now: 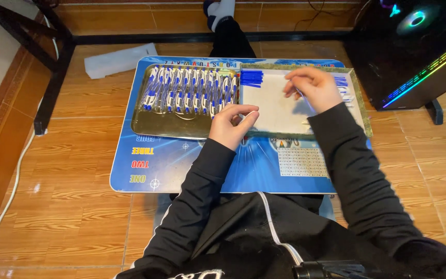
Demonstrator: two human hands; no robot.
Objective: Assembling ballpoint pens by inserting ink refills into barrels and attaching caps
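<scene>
We see our left hand [232,124] pinching at the white tray's [269,111] near edge; our right hand [313,88], fingers curled, pinches a thin pen part [300,95] above its bare middle.

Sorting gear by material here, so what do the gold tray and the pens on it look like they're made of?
The gold tray looks like metal or foil-coated card: its rim is shiny and reflective. The pens look like glossy plastic, white barrels with blue parts. Neither is certain from this view.

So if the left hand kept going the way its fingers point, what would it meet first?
The left hand points up and right, over the near-left corner of the white tray. Going on, it would probably cross bare tray floor and meet the right hand first; depth is unclear.
</scene>
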